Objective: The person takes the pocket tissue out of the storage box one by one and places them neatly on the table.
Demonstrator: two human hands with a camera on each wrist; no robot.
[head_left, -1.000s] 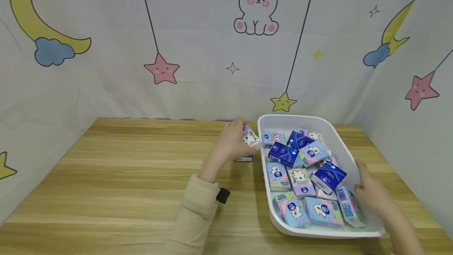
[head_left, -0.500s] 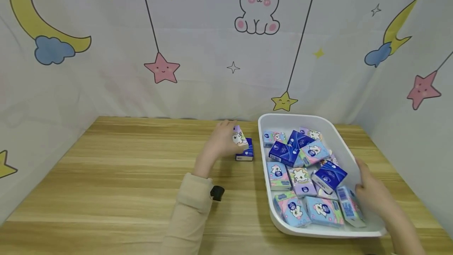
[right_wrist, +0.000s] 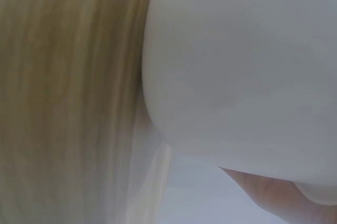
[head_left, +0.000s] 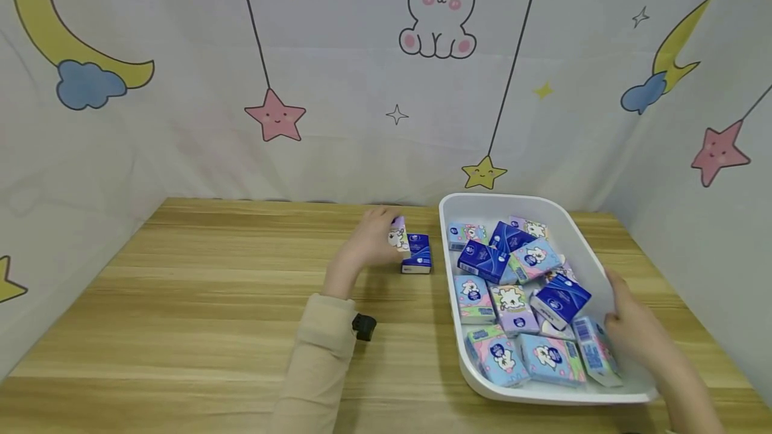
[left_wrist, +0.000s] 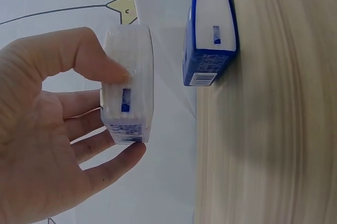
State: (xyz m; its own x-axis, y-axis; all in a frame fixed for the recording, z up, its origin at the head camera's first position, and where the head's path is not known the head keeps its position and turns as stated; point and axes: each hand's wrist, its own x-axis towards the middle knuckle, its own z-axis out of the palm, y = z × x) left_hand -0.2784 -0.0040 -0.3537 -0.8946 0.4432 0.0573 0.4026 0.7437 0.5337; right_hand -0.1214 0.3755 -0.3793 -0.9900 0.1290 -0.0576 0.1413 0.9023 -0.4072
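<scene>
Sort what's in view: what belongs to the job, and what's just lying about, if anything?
Job: purple tissue pack in the left fingers; loose blue tissue pack; white plastic tub; assorted tissue packs inside.
Surroundings, nothing stray: bunny-print backdrop; wood-grain table.

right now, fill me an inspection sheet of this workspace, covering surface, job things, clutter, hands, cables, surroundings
Surface: wood-grain table.
Job's things: white tub holding assorted packs, some overlapping; blue pack on the table, left of the tub; purple pack held off the table, beside the blue one.
Clutter: nothing seen.
Left hand: holds the purple pack between thumb and fingers.
Right hand: grips the tub's right side.
Cables: nothing seen.
Surroundings: white backdrop with cartoon prints.
</scene>
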